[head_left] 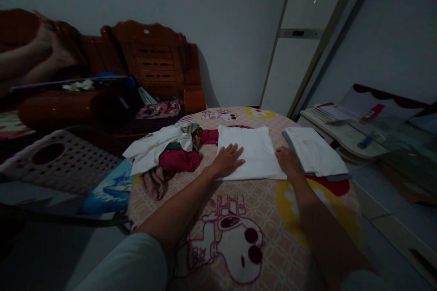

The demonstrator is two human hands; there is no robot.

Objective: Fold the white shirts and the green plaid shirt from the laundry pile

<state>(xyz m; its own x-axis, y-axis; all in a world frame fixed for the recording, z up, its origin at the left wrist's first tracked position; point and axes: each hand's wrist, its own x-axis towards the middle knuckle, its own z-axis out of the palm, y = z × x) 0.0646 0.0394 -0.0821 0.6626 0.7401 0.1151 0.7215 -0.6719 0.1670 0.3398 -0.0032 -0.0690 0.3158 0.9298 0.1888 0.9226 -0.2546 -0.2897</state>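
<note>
A white folded garment [254, 152] lies flat on the round table in front of me. My left hand [228, 160] rests on its left side with the palm down and the fingers stretched out. At the right edge of the same garment is my right hand [286, 160], its fingers curled closed on the cloth edge. Just right of that hand sits a folded stack with a white garment [316, 150] on top and grey cloth [336, 177] beneath. Left of my left hand is a loose heap holding a white cloth [160, 145] and a dark red cloth [180, 159].
The table has a pink patterned tablecloth [205, 241] with a cartoon dog. A woven chair [64, 163] stands at the left, before a wooden sofa [150, 61]. Another person's bare feet [54, 47] show there. Right of the table is a low cabinet [362, 141] with papers.
</note>
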